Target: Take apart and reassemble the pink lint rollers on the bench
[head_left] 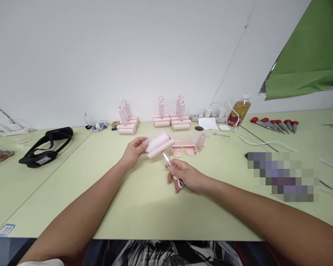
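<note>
I hold a pink lint roller (158, 143) above the pale green table (144, 199). My left hand (133, 151) grips the left end of its roller head, fingers curled round it. My right hand (186, 176) is closed on its thin clear-pink handle (169, 162), which points down towards me. Just behind the roller lie a pink cover piece (183, 149) and another roller part (201, 141) on the table.
Several pink lint rollers (127, 122) (172, 118) stand in rows by the wall. A black headset (48, 146) lies left. At right are an orange drink bottle (239, 111), a power strip (208, 115), red-handled screwdrivers (274, 123) and white cables (266, 142).
</note>
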Demonstrator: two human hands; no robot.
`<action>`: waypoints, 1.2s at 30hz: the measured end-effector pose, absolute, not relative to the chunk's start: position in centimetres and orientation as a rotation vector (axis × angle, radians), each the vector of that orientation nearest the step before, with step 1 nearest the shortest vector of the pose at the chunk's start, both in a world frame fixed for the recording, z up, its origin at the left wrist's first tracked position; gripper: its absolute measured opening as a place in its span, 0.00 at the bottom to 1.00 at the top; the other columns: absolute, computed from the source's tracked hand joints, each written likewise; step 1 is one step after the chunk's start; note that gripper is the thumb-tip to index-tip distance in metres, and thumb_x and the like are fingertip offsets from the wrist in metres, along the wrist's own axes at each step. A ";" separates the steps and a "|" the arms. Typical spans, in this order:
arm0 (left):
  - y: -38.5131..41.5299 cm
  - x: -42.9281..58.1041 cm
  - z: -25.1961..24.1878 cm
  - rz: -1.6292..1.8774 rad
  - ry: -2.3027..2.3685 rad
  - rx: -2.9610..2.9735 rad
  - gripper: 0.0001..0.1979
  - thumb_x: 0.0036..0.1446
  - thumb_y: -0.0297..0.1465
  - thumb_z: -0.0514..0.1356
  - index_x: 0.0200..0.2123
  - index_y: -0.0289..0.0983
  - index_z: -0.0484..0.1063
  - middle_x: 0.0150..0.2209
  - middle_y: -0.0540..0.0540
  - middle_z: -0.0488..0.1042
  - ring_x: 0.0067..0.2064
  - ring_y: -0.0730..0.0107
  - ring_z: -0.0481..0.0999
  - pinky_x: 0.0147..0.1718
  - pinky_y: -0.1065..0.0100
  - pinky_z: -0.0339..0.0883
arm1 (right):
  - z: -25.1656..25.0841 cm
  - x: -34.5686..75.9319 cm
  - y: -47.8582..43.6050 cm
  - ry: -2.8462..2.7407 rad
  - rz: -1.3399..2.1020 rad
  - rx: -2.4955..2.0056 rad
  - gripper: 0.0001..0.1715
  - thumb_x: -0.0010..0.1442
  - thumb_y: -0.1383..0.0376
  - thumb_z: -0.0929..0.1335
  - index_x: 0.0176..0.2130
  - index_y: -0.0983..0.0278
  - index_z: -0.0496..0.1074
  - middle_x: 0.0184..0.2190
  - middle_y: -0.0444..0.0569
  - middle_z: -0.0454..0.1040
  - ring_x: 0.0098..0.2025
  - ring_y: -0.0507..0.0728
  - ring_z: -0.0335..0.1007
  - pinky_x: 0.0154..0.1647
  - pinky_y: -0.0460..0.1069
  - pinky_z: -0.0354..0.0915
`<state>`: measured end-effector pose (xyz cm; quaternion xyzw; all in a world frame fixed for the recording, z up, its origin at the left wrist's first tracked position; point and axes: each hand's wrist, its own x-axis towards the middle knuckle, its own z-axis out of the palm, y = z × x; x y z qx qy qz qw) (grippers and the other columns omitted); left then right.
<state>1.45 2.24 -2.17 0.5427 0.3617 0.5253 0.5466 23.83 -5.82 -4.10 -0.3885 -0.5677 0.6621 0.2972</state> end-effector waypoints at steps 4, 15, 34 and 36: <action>1.9 1.6 -2.1 1.228 0.875 1.298 0.19 0.44 0.41 0.69 0.38 0.36 0.75 0.33 0.48 0.73 0.30 0.74 0.69 0.30 0.69 0.68 | -4.2 23.8 -5.8 -1.503 1.758 -1.034 0.19 0.61 0.48 0.65 0.40 0.60 0.60 0.27 0.40 0.72 0.16 0.47 0.62 0.20 0.46 0.64; 1.8 0.9 -2.2 1.102 1.106 1.837 0.28 0.55 0.48 0.58 0.54 0.38 0.67 0.50 0.41 0.69 0.45 0.62 0.71 0.43 0.61 0.68 | -4.2 23.7 -5.7 -1.405 1.758 -1.061 0.20 0.60 0.48 0.65 0.40 0.61 0.61 0.26 0.41 0.72 0.15 0.47 0.62 0.20 0.48 0.68; 0.9 0.8 -2.3 0.888 1.125 2.504 0.22 0.58 0.40 0.57 0.53 0.37 0.65 0.51 0.41 0.70 0.51 0.59 0.71 0.50 0.60 0.66 | -4.2 24.2 -5.6 -1.596 1.460 -0.835 0.26 0.64 0.43 0.57 0.39 0.63 0.64 0.27 0.43 0.69 0.20 0.48 0.63 0.24 0.47 0.66; 1.1 0.6 -2.4 0.880 1.116 2.454 0.22 0.58 0.42 0.58 0.52 0.37 0.67 0.50 0.42 0.71 0.50 0.60 0.72 0.48 0.61 0.67 | -4.0 24.6 -5.6 -1.677 1.196 -0.819 0.23 0.63 0.46 0.61 0.44 0.62 0.63 0.29 0.43 0.67 0.23 0.48 0.63 0.25 0.46 0.64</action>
